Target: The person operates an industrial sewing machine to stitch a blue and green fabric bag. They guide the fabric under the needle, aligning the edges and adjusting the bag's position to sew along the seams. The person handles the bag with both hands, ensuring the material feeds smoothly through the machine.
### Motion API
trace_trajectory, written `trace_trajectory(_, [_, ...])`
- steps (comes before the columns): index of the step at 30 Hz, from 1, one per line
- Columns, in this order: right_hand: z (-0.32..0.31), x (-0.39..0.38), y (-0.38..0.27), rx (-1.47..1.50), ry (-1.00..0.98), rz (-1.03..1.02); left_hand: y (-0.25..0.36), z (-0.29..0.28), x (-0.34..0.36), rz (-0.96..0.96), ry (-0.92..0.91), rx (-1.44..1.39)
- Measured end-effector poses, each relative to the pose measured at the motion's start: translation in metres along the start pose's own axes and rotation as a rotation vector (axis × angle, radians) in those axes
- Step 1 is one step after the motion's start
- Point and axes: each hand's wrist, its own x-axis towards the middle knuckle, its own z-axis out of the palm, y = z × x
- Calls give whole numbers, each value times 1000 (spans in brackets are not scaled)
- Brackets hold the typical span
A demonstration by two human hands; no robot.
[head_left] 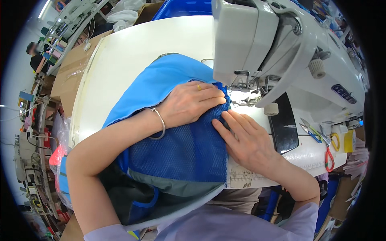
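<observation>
A blue fabric piece (181, 144), mesh over dark blue with light blue and grey-green panels, lies across the white sewing table and hangs over its front edge. My left hand (185, 102), with a ring and a bangle, rests flat on it, fingertips close to the presser foot. On the fabric's right edge, just in front of the needle area, my right hand (247, 138) lies with fingers stretched out and thumb apart. Above the fingertips stands the white sewing machine (245, 44); its metal presser foot (246, 102) is lit by a lamp. The fabric edge under the fingers is partly hidden.
Right of the machine bed lie blue-handled scissors (311, 131), red-handled scissors (329, 158) and a yellow-handled tool (335, 141). A black panel (284, 128) sits beside the needle area. Behind are a blue bin (183, 9) and cardboard (72, 80). Another person (36, 58) is far left.
</observation>
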Motion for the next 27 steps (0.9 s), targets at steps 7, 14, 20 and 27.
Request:
trace_trajectory(7, [2,2,3,-36,4,27,-9,2,3,29,12,-9])
trace_trajectory(14, [3,3,8,-60,21,-13,-9,6,6,30,41,4])
trace_trajectory(20, [4,2,6,-41,60,-8,-6,13,4,-27,91,-47])
trace_trajectory(27, [9,-3,5,-34,114,21,-6,7,7,-46,72,-77])
